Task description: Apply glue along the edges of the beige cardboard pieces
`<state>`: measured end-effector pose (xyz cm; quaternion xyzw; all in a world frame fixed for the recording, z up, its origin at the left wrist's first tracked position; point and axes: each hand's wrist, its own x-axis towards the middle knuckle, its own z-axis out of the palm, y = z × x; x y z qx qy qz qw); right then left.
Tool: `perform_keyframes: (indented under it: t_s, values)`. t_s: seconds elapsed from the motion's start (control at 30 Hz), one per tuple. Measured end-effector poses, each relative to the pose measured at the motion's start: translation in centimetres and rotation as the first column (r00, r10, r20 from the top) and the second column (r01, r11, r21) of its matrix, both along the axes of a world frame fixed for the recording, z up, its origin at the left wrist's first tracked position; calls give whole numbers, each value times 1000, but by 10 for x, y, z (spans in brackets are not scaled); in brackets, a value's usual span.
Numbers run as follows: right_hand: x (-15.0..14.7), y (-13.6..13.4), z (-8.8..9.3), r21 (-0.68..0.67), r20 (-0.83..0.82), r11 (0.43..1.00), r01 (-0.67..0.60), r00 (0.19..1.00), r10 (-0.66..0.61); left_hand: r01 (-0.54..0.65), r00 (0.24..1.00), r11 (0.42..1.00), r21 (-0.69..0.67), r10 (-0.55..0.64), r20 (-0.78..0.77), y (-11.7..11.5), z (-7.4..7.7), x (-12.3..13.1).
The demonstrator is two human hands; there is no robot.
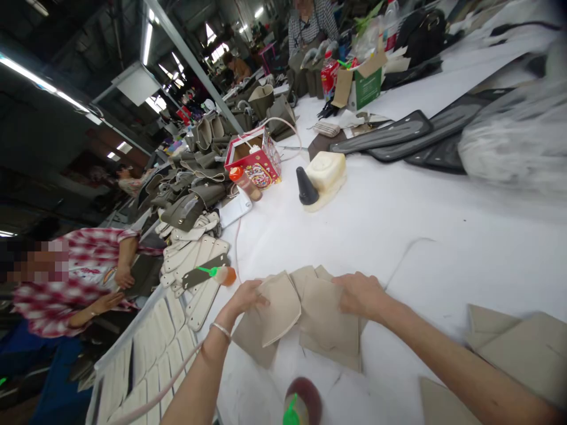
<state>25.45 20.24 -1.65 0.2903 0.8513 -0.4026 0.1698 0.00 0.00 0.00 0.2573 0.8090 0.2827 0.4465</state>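
Note:
My left hand (pixel 246 298) is closed on the edge of a beige leather panel (pixel 279 307), thumb on its upper face. My right hand (pixel 361 295) grips the upper right edge of another beige leather piece (pixel 328 313); its fingertips are partly hidden. Between the hands several such pieces overlap in a fan, some lying on the white table (pixel 381 242). Close to my body stands a bottle with a green nozzle (pixel 291 410) and dark reddish contents.
At left are pale straps (pixel 195 260), a glue bottle (pixel 224 275) and a tray of strips (pixel 150 348). Ahead stand a red box (pixel 266 162) and a yellowish container (pixel 325 171). More beige panels (pixel 527 342) lie right. A person in a checked shirt (pixel 95 254) works at left.

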Motion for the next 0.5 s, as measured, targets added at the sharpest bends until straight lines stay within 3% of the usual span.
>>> perform_keyframes:
  t_s: [0.17, 0.33, 0.43, 0.5]
  values:
    - [20, 4, -5, -290, -256, 957, -5, 964, -73, -117, 984, 983, 141, 95, 149, -3, 22, 6]
    - [47, -12, 16, -538, -420, 843, 11, 864, -279, -249, 941, 921, 299, 157, 298, 14, 40, 10]
    - [96, -26, 22, -621, -407, 780, 78, 819, -406, -263, 910, 900, 347, 112, 398, 33, 46, 32]
    - [145, -35, 14, -598, -303, 746, 293, 779, -549, -229, 881, 910, 346, 43, 470, 46, 48, 61]
